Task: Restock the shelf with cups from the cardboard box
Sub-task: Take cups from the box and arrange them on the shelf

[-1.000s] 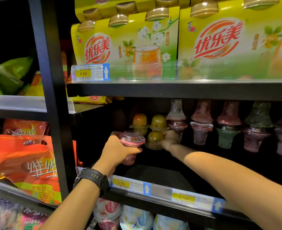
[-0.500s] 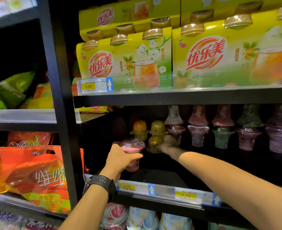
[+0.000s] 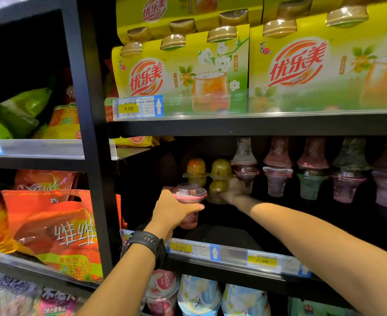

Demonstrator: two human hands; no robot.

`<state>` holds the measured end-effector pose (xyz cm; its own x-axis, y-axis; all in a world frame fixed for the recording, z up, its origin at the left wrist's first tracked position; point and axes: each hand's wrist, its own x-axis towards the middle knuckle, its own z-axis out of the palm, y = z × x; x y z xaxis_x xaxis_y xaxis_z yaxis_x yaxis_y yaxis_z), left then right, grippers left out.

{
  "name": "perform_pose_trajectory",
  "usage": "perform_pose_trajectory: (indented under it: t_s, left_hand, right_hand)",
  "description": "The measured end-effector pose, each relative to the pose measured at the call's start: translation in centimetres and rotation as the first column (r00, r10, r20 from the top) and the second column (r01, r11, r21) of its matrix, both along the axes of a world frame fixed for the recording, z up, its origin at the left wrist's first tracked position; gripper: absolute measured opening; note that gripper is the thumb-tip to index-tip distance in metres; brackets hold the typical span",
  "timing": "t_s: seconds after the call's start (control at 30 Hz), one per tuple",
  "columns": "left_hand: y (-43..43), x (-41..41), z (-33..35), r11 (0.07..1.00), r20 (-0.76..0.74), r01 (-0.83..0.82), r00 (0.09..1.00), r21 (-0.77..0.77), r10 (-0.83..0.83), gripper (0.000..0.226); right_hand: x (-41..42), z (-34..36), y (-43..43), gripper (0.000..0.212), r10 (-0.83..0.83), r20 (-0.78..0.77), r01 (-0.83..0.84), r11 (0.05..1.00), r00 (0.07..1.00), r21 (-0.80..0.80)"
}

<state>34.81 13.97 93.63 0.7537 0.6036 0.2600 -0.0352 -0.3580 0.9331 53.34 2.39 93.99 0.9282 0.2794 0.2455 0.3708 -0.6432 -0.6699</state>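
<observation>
Pink tapered plastic cup (image 3: pixel 189 194), left hand (image 3: pixel 172 213) gripping

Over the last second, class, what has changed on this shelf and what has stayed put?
Nothing has clearly moved; only the view has shifted slightly. The left hand still grips the pink cup at the front of the shelf, and the right hand stays against the lower green cup.

Black shelving frame (image 3: pixel 90 110), clear price rails (image 3: pixel 233 253), dim light underneath.
</observation>
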Motion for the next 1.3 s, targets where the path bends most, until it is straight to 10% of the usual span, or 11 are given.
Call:
perform_pose_trajectory:
  t_s: [0.43,0.73,1.3]
  left_hand:
    - [0.3,0.4,-0.1,1.000,-0.003,0.020,1.000,-0.004,-0.020,0.075]
    - [0.1,0.6,-0.1,1.000,0.016,0.017,1.000,0.021,-0.018,0.074]
    - [0.3,0.6,-0.4,0.999,0.022,0.036,0.999,0.009,-0.036,0.079]
  right_hand:
    - [1.3,0.7,-4.0,0.061,0.275,-0.295,-0.096,0.860,0.915,0.502]
    - [1.4,1.1,-5.6,0.051,0.183,-0.169,-0.154,0.973,0.968,0.172]
    - [1.4,-1.6,-2.1,0.063,0.129,-0.155,-0.063,0.926,0.979,0.373]
